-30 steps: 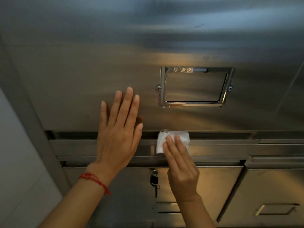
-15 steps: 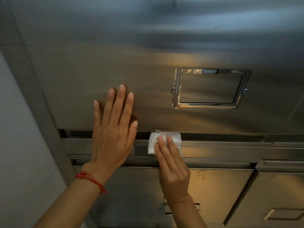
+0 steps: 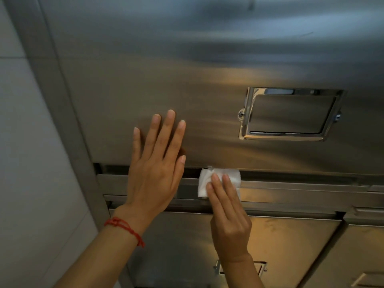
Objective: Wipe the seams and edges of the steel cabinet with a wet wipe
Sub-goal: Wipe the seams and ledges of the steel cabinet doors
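A steel cabinet (image 3: 207, 84) fills the view, its large upper door above a horizontal seam and rail (image 3: 291, 190). A folded white wet wipe (image 3: 204, 183) lies against that rail just under the door's lower edge. My right hand (image 3: 226, 213) presses the wipe with two straight fingers. My left hand (image 3: 155, 163), with a red string on the wrist, lies flat on the door, fingers straight and spread, its palm across the seam to the left of the wipe.
A chrome label holder (image 3: 291, 114) is fixed to the door at the upper right. Below the rail are drawer fronts (image 3: 291, 242) with recessed handles (image 3: 241, 267). A grey cabinet post (image 3: 68, 113) and a pale tiled wall (image 3: 27, 163) border the left.
The view has shifted left along the cabinet. My right hand and the wipe have slid left along the rail, closer to my left hand. The left hand stays flat on the door.
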Available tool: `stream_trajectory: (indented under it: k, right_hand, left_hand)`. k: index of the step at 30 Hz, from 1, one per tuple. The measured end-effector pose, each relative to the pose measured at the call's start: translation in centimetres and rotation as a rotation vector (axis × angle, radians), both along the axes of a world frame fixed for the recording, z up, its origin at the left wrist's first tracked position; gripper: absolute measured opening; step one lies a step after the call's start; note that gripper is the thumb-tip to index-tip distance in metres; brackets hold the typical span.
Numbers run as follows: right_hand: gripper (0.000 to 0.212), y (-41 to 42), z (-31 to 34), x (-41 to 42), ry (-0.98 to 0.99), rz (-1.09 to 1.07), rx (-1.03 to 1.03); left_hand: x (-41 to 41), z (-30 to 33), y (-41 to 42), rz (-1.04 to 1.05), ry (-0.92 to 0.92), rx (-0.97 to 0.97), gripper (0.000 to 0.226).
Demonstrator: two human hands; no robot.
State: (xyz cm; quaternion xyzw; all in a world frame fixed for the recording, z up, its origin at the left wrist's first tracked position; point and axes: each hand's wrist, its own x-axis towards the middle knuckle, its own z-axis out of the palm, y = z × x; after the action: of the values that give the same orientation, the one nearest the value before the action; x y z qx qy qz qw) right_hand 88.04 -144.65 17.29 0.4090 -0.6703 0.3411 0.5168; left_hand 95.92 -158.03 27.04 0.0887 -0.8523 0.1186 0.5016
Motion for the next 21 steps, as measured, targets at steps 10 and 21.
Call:
stream_trajectory:
  k: [10, 21]
  right_hand:
    - [0.033, -1.9, 0.3, 1.0, 0.051, 0.043, 0.039]
    - [0.029, -2.6, 0.2, 1.4, 0.058, 0.041, 0.044]
  left_hand:
    - [0.4, 0.0, -0.6, 0.005, -0.021, -0.038, 0.054]
    - [0.5, -0.2, -0.9, 0.006, -0.013, -0.036, 0.055]
